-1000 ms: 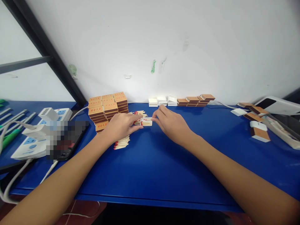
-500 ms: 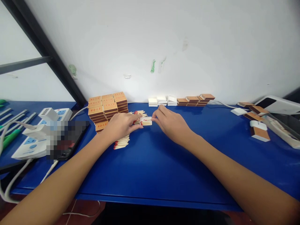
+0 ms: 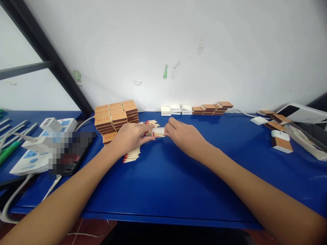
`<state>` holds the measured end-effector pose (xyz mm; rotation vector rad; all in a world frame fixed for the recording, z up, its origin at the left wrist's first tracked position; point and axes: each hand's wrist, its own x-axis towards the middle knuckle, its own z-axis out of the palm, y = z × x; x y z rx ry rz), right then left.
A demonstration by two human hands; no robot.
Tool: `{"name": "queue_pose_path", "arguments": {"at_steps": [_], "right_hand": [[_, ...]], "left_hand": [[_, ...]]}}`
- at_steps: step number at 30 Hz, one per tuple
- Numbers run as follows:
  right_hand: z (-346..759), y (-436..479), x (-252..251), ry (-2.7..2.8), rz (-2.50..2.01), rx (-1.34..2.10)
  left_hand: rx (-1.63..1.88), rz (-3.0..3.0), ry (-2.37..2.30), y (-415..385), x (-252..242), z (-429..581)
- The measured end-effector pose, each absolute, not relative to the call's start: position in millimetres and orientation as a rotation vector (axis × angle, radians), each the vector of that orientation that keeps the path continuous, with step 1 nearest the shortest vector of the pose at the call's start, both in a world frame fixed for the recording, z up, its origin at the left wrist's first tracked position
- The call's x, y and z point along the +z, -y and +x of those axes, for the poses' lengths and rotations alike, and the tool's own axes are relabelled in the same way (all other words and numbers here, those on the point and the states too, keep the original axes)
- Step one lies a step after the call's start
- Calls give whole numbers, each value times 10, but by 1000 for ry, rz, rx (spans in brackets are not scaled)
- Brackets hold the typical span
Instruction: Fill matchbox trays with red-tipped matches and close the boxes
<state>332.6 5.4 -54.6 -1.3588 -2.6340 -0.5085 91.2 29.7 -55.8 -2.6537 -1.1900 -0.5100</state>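
Note:
A small white matchbox tray with red-tipped matches in it is held just above the blue table. My left hand pinches its left end between thumb and fingers. At the right end, my right hand has its fingers closed against the tray; whether they also pinch matches is hidden. Loose matches lie in a pile beneath and around my left hand, some behind it. Stacked orange matchboxes stand behind my left hand.
White trays and brown matchboxes line the wall. On the right lie more matchboxes, a white earphone case and a white device. At left are a power strip, a phone and cables on the blue table.
My right hand's fingers have lowered and closed in on the tray's right end. Matches at the tray's upper part no longer show, and its white inside is more visible.

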Motion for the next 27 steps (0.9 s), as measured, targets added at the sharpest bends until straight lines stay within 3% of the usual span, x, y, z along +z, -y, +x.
{"name": "queue_pose_path", "arguments": {"at_steps": [27], "right_hand": [[3290,-25,-486,2626,-1456,-522]], "left_hand": [[-513,-2656,1184,-305,-574,896]]}}
